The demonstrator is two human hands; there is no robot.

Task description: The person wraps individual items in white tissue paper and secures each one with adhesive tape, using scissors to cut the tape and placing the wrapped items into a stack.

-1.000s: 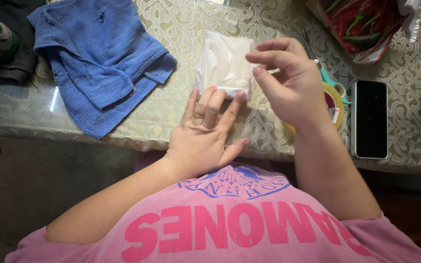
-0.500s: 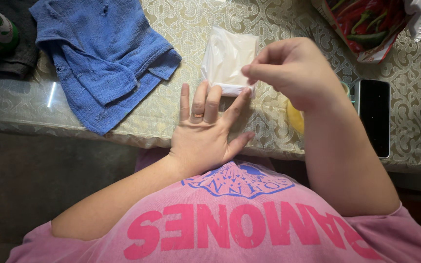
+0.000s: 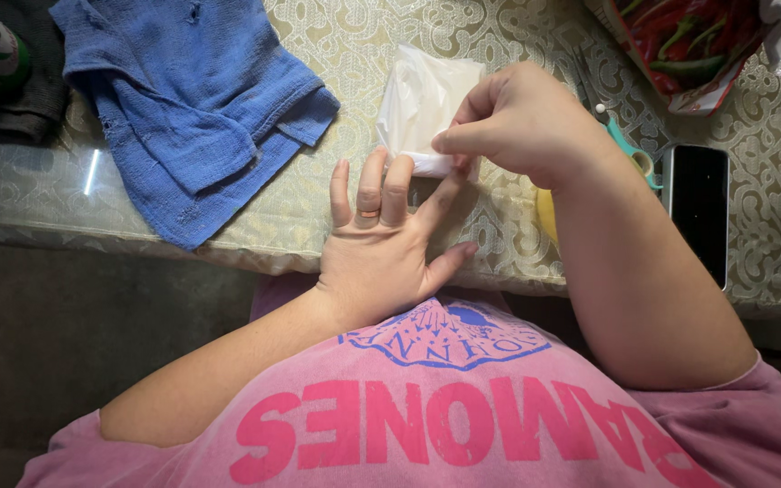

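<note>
- Patterned gold cloth covers the table [image 3: 336,54], whose near edge runs across the view.
- Right hand [image 3: 522,122] pinches the near edge of a white plastic packet [image 3: 419,95] between thumb and fingertips.
- Left hand [image 3: 386,248] lies flat and open, fingertips just touching the packet's near edge.
- Blue towel [image 3: 192,99] lies crumpled to the left; a black phone [image 3: 700,212] and a bag of chillies [image 3: 680,45] lie to the right.

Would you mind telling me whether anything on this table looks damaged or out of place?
The blue cloth at the upper left is crumpled, with a small hole near its top edge. The white plastic packet under both hands looks intact.
</note>
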